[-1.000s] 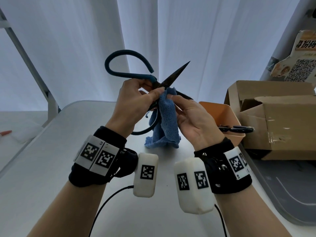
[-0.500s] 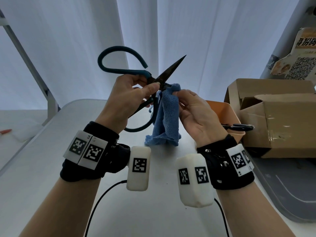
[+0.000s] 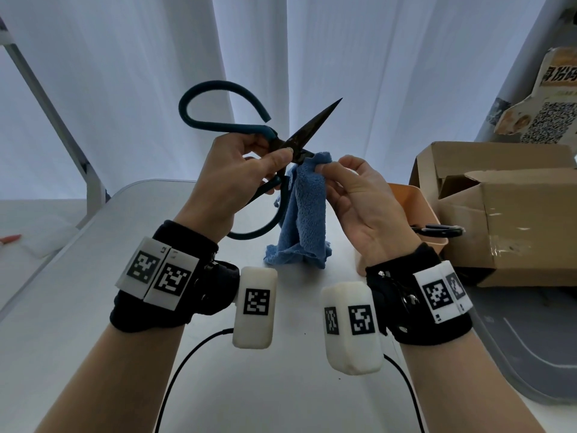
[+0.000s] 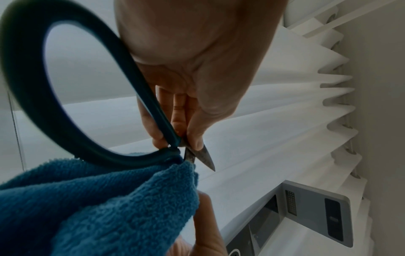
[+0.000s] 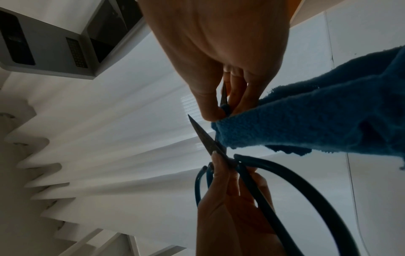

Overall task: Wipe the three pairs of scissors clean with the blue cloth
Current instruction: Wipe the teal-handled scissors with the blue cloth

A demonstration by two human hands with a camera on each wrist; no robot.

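Observation:
Large dark scissors point(image 3: 315, 125) with teal loop handles point(image 3: 215, 120) are held up over the table. My left hand point(image 3: 249, 164) grips them at the pivot, thumb on the blade base; the left wrist view shows the same scissors point(image 4: 203, 157). The blades are spread: one points up and right, the other is wrapped in the blue cloth point(image 3: 304, 210). My right hand point(image 3: 340, 173) pinches the cloth point(image 5: 306, 117) around that lower blade. The cloth's tail hangs down to the table. A second pair of scissors point(image 3: 437, 230) with black handles lies across the orange bin.
An orange bin point(image 3: 415, 201) stands to the right, behind my right hand. An open cardboard box point(image 3: 505, 214) sits beyond it. A grey tray point(image 3: 530, 348) lies at the right edge. White table point(image 3: 78, 292) stretches left; curtains hang behind.
Both hands and the scissors have risen a little. My right hand has slid the cloth outward along the lower blade, away from the pivot.

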